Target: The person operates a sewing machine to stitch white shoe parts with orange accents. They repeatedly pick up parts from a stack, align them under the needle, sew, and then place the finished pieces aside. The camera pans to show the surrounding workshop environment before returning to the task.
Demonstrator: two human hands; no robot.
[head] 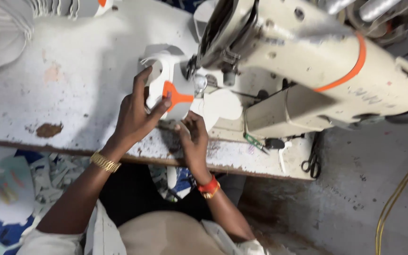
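Piece in hand: a white cut panel with an orange T-shaped patch is lying on the desk near its front edge, pushed up against the head of the sewing machine.
Left hand: the left hand is spreading wide over the panel, fingers fanned, one fingertip pressing on the orange patch and the thumb reaching up along the panel's left rim; it is pinning the piece flat, not gripping it.
Right hand: the right hand is sitting just beside the patch toward the front edge, fingers curled narrow, its fingertips touching the panel's lower edge.
Step, as I read it: the two hands are lining the patch up under the needle area, so this looks like positioning for a seam, not stitching proper; whether the needle is down is too small to tell.
What the next move asks: a steady, flat feed with both hands keeping the patch square, and fingertips staying clear of the needle.
Around: black scissors are hanging off the front right corner, and fabric scraps are lying on the floor below.
Wrists: a gold bangle on the left, red and gold ones on the right.
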